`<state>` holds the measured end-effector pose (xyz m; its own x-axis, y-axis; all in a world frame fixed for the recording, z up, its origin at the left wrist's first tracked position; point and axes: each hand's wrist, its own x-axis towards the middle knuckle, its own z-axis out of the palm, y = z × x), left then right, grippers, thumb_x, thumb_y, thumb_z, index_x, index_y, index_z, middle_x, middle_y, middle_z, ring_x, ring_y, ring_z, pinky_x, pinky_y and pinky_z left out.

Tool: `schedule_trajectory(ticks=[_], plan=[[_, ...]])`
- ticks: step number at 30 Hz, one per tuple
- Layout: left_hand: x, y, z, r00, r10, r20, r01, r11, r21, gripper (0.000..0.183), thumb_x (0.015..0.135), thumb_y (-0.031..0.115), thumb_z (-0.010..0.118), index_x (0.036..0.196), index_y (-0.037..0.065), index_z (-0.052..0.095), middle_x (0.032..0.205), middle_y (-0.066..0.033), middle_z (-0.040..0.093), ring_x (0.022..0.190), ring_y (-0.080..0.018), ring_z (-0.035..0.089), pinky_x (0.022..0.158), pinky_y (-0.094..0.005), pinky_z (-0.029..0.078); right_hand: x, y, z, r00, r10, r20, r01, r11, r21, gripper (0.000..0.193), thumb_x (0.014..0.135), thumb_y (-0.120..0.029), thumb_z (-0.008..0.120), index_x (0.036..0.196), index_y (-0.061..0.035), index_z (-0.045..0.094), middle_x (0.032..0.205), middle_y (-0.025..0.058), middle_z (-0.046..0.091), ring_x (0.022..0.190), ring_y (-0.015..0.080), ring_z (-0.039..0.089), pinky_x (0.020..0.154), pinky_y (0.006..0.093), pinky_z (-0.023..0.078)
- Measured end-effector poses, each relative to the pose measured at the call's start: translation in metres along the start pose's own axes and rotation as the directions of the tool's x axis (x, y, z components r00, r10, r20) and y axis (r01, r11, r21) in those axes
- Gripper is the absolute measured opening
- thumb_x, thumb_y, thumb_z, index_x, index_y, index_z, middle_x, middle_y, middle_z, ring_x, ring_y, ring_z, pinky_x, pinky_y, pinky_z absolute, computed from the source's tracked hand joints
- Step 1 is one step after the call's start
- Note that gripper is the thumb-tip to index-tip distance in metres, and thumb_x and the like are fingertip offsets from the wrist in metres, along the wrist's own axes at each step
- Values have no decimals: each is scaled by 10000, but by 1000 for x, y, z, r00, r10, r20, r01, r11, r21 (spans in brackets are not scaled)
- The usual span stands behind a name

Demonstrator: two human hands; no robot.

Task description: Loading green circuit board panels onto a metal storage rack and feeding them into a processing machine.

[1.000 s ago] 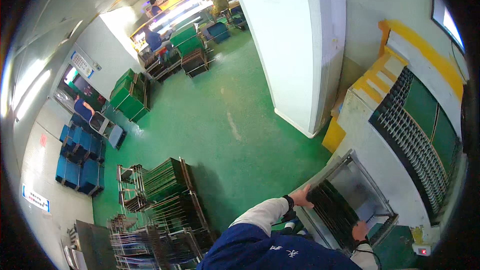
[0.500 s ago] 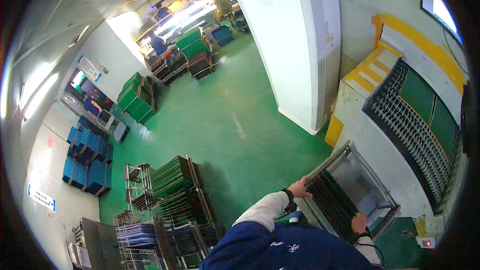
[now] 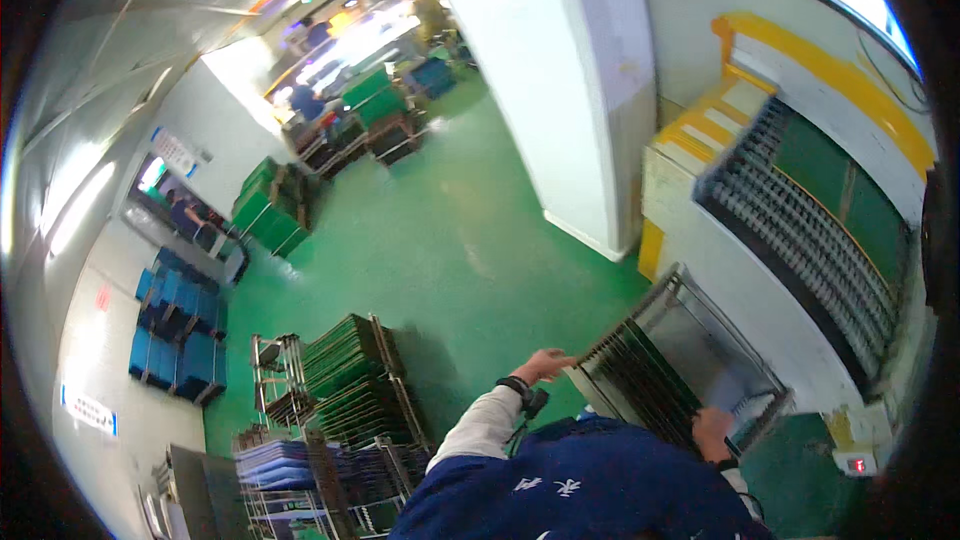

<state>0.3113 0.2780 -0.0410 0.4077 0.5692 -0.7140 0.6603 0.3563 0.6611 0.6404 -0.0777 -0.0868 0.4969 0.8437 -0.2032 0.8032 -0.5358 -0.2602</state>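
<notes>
A metal-framed rack [image 3: 690,302] stands in front of me at the lower right, with thin upright dark green boards [image 3: 650,365] in rows inside it. My left hand [image 3: 545,366] is at the left end of the rows, fingers stretched toward the rack's corner; nothing shows in it. At the opposite end of the rows, my right hand [image 3: 712,430] is closed close against the board ends. What its fingers hold is hidden. A dark band and a small black object are on my left wrist.
A slanted roller conveyor [image 3: 800,230] carrying green panels runs along the right, beside a tall white cabinet [image 3: 560,90]. Racks of green boards [image 3: 350,380] and blue trays [image 3: 270,465] stand lower left. Green bins [image 3: 270,210] and blue bins [image 3: 180,325] line the left; people work far back.
My left hand has shifted left, away from the board ends at the rack's edge, and its fingers have straightened. My right hand stays at its end of the rows. The view has turned slightly.
</notes>
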Motion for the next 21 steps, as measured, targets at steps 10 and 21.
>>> schedule_trajectory(ticks=[10, 21], plan=[[-43, 28, -2, 991, -28, 128, 53, 979, -197, 476, 911, 341, 636, 1247, 13, 555, 1102, -55, 633, 910, -174, 628, 741, -297, 518, -17, -26, -155, 951, -290, -103, 273, 949, -156, 91, 706, -239, 602, 657, -190, 662, 698, 13, 607, 741, 240, 603, 634, 437, 417], [-49, 129, 67, 897, 147, 417, -161, 987, 0, 552, 914, 384, 624, 1288, -11, 533, 1170, -110, 630, 1035, -195, 607, 894, -323, 481, -4, 15, -229, 863, 259, -433, 56, 803, 593, 300, 769, -298, 701, 714, -12, 632, 685, 227, 554, 679, 417, 572, 601, 480, 425]])
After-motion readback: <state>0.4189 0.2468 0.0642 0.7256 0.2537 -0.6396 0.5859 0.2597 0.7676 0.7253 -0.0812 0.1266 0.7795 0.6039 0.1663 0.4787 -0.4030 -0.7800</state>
